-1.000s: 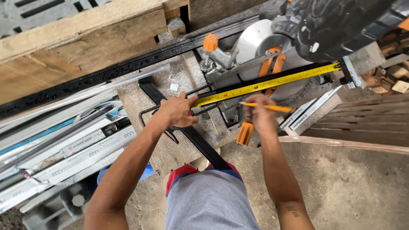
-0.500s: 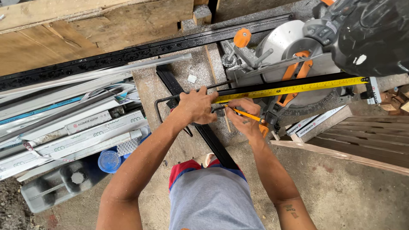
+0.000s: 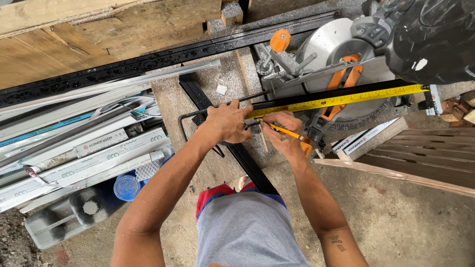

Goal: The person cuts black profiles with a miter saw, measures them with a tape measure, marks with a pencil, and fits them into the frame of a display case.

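Observation:
My left hand (image 3: 228, 122) presses the near end of a yellow tape measure (image 3: 341, 98) down onto a black metal bar (image 3: 316, 97) that lies across the mitre saw (image 3: 356, 59). The tape runs right along the bar to its hooked end. My right hand (image 3: 283, 132) holds an orange pencil (image 3: 278, 128) with its tip at the bar just beside my left fingers. Both hands are close together above the dusty saw table.
A second black profile (image 3: 247, 160) runs diagonally under my hands toward my body. Several white and silver aluminium profiles (image 3: 84, 148) are stacked at the left, with a grey plastic jug (image 3: 69, 215) below. A wooden pallet (image 3: 415, 158) sits at the right.
My right hand has brought the pencil left, from out by the saw's orange handle to the bar beside my left hand. My left hand stays on the tape. The view shifted closer.

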